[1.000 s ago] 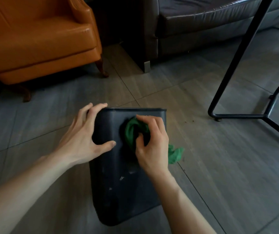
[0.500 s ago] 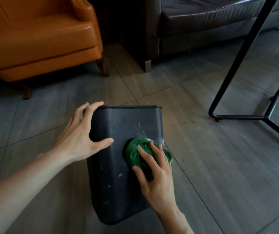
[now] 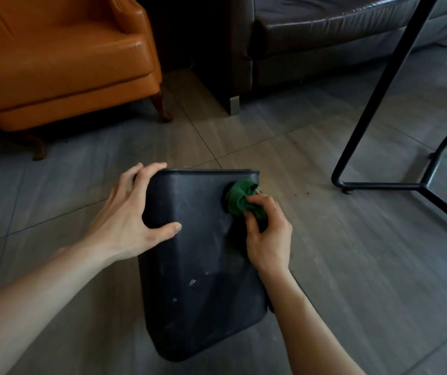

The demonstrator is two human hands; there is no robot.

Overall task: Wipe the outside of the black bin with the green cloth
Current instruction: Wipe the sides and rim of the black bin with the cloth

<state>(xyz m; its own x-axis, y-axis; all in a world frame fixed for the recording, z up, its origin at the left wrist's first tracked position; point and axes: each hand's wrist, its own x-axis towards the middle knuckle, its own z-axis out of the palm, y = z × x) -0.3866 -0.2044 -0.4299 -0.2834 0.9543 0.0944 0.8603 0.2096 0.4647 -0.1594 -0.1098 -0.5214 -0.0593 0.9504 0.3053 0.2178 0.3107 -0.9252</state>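
The black bin (image 3: 198, 266) lies on its side on the tiled floor, its broad wall facing up, scuffed with pale marks. My left hand (image 3: 127, 220) grips its far left corner, fingers over the edge and thumb on the top wall. My right hand (image 3: 267, 234) holds the bunched green cloth (image 3: 240, 198) and presses it on the bin's far right corner.
An orange leather armchair (image 3: 63, 58) stands at the back left and a dark sofa (image 3: 311, 41) at the back right. A black metal table frame (image 3: 379, 182) rests on the floor to the right, close to the bin.
My right hand moved the cloth from the middle of the bin's right side up to its far right corner. My left hand kept its grip on the left corner.
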